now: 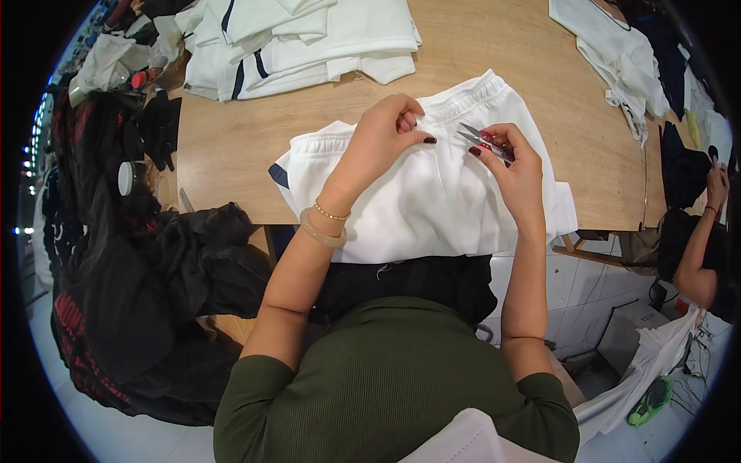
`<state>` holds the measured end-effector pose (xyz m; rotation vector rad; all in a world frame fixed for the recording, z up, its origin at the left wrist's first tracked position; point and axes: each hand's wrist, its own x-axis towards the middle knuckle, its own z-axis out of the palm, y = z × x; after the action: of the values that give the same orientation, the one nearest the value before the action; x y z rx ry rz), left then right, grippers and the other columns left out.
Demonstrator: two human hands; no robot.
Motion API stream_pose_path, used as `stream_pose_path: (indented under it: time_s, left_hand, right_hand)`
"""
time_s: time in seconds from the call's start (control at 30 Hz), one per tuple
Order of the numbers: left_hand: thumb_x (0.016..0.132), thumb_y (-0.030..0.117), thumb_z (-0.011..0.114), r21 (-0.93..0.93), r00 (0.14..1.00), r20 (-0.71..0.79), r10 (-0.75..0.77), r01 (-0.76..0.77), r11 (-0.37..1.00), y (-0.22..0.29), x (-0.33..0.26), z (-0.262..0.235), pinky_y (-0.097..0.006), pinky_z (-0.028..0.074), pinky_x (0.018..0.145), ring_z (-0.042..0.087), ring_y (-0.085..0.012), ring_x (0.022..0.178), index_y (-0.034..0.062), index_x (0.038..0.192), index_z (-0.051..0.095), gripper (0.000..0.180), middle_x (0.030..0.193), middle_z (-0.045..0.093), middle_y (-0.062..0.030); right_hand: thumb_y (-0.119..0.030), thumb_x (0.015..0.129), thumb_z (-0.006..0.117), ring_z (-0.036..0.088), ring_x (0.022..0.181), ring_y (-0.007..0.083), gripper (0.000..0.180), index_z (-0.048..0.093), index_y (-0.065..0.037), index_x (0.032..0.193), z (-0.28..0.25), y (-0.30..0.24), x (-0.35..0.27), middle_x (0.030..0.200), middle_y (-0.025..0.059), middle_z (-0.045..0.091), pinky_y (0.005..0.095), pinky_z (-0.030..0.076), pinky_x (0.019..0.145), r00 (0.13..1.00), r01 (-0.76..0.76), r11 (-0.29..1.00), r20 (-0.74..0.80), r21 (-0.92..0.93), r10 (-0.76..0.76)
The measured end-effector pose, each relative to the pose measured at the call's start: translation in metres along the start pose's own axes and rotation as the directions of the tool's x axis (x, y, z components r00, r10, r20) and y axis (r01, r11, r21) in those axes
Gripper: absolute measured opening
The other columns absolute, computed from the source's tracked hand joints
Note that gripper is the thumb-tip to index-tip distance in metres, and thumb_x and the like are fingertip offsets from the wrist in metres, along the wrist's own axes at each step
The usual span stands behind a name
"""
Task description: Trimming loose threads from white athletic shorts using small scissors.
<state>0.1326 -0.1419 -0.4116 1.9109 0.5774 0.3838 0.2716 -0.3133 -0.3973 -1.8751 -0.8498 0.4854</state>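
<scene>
On the tabletop [239, 139]: light-looking, floppy white shorts [455, 212]
Right hand [515, 160] grips snips [472, 132], left hand [381, 133] pinch unclear; waistband [469, 99] looks grabbiest.

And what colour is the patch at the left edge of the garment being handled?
The patch is dark navy blue, best seen in the head view.

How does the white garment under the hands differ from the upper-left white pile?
The white garment drapes past the near edge of the table; the white pile lies farther back. The garment is loosely spread, the pile stacked in layers. The left hand touches the garment, no hand the pile. Both are white with navy parts.
</scene>
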Motion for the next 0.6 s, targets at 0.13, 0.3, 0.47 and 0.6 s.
stream_pose_path:
  time_s: [0.13,0.3,0.47,0.6]
  left_hand:
    - [0.080,0.001,0.065,0.163,0.996,-0.023,0.080,-0.076,0.984,-0.008,-0.001,0.007,-0.030,0.048,0.064,0.055,-0.0191,0.068,-0.0015,0.088,0.061,0.009,0.079,0.056,-0.0091]
    - [0.080,0.001,0.066,0.219,0.995,-0.067,0.074,-0.058,0.974,-0.012,0.001,0.008,-0.028,0.046,0.064,0.055,-0.0147,0.068,-0.0027,0.084,0.062,0.006,0.076,0.059,-0.0066]
    - [0.083,0.000,0.062,0.040,0.996,-0.063,-0.067,0.070,0.997,0.001,0.005,-0.002,-0.026,0.047,0.064,0.058,-0.0121,0.069,-0.0031,0.084,0.061,0.004,0.076,0.064,-0.0067]
    - [0.085,-0.001,0.061,-0.006,0.999,-0.046,-0.013,0.012,1.000,-0.002,0.008,-0.004,-0.024,0.047,0.063,0.057,-0.0101,0.068,-0.0022,0.088,0.058,0.004,0.074,0.062,-0.0043]
  right_hand:
    - [-0.011,0.077,0.075,0.052,0.072,0.0129,0.024,0.059,-0.001,0.094,0.003,0.000,-0.001,0.077,0.0046,0.058,0.0258,0.045,0.068,1.000,-0.019,1.000,0.004,0.007,0.019]
    - [-0.011,0.077,0.075,0.051,0.070,0.0129,0.025,0.059,-0.001,0.094,0.006,0.000,-0.001,0.077,0.0042,0.057,0.0257,0.044,0.067,1.000,-0.017,0.999,0.018,0.031,0.017]
    - [-0.011,0.075,0.075,0.059,0.072,0.0175,0.023,0.061,-0.003,0.091,0.012,-0.002,0.004,0.079,0.0071,0.062,0.0275,0.047,0.066,0.994,0.108,0.991,0.026,-0.082,-0.106]
    - [-0.013,0.074,0.075,0.060,0.072,0.0193,0.020,0.061,-0.005,0.086,0.019,-0.011,0.013,0.079,0.0045,0.063,0.0304,0.047,0.063,0.975,0.223,0.944,0.056,-0.243,-0.216]
